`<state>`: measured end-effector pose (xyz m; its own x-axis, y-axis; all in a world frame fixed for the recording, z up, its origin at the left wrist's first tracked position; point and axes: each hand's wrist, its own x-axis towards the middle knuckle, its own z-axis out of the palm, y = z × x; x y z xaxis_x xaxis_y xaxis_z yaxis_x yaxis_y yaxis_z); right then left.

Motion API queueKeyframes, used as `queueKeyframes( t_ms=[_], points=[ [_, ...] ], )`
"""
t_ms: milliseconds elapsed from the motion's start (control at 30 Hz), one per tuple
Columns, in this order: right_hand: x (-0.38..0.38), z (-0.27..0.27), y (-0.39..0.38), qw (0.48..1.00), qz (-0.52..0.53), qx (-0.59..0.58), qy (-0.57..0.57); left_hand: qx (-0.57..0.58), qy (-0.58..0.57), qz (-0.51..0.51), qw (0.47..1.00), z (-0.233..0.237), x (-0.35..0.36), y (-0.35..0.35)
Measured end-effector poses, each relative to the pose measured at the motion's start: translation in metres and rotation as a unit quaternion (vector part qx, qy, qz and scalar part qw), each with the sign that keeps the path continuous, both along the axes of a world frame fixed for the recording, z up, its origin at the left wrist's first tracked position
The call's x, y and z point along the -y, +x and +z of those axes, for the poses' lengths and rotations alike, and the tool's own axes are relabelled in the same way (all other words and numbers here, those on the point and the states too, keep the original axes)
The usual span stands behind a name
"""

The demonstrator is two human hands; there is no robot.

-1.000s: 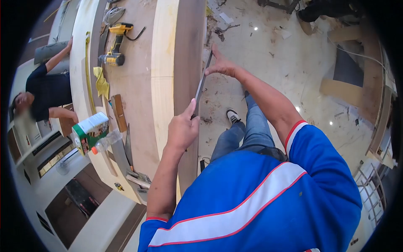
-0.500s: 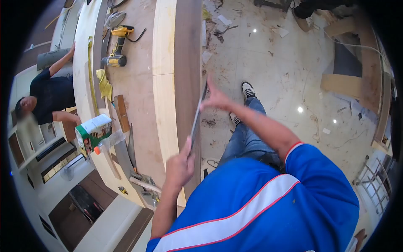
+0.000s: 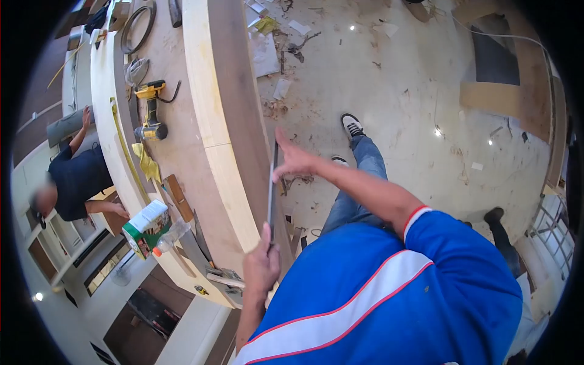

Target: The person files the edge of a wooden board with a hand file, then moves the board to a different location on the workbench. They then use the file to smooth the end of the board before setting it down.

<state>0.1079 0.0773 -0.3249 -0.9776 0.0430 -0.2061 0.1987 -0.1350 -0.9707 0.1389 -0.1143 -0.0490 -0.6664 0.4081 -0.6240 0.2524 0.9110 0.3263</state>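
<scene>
My left hand [image 3: 261, 264] is closed around the near end of a long, thin, dark flat bar [image 3: 272, 198] that looks like a file. The bar lies along the long edge of a pale wooden board with a brown side face [image 3: 234, 91]. At the bar's far end, my right hand [image 3: 295, 161] touches it, thumb and forefinger spread wide and stretched out. Its other fingers are partly hidden. A yellow and black cordless drill [image 3: 151, 109] lies on the brown panel beyond the board.
Along the bench are a yellow cloth [image 3: 146, 163], a wooden plane-like block [image 3: 177, 198], a green and white box [image 3: 146, 226] and a clear bottle [image 3: 172, 237]. Across from me a person in dark clothing [image 3: 82, 179] leans in. Scraps [image 3: 281, 89] litter the tiled floor.
My view has shifted, so the bench sits further left and lower. The bar now lies more in line with the board's edge. A dark-clad leg has appeared at the right.
</scene>
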Motion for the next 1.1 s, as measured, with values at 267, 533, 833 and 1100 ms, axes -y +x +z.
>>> queueKeyframes(
  t_ms=[267,533,833,1100],
  points=[
    [-0.167,-0.028,-0.148,0.991,-0.015,0.000,0.133,0.036,0.099,0.040,0.994,-0.063,-0.122,-0.136],
    [-0.003,0.002,0.010,0.995,0.060,0.072,-0.021,0.065,-0.101,0.021,0.993,-0.001,-0.005,-0.003],
    [-0.033,-0.029,-0.034,0.996,-0.013,0.016,0.092,-0.038,0.033,-0.025,0.998,-0.045,-0.014,-0.022],
    [0.029,-0.013,0.032,0.993,0.029,0.016,0.115,-0.037,0.065,-0.011,0.997,-0.049,0.080,0.052]
  ],
)
